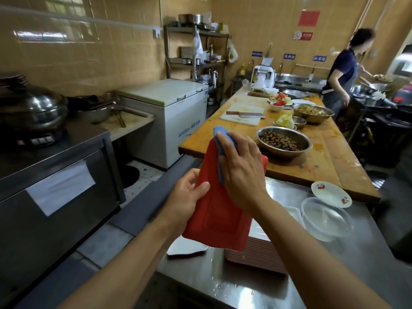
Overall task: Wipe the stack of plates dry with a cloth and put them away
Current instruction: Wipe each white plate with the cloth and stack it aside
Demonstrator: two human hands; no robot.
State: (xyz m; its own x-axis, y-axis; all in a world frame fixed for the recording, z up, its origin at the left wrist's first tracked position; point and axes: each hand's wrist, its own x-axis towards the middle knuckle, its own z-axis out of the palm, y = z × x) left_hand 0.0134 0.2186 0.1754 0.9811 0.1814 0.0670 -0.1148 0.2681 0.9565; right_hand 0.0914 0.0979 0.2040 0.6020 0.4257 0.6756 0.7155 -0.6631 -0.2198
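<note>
A red rectangular plate (217,216) is held tilted up above the steel counter (223,284). My left hand (187,198) grips its left edge, thumb on the face. My right hand (242,166) presses a blue cloth (223,139) flat against the upper part of the plate, fingers spread over the cloth. Under the plate a stack of red-and-white plates (258,253) stands on the counter, partly hidden by my right forearm.
A clear plastic container (326,217) and a small white dish (331,194) sit right of the stack. A wooden worktable (321,157) beyond carries a bowl of peanuts (284,141), a cleaver and food bowls. A person (343,72) cooks at far right. An oven (55,186) stands left.
</note>
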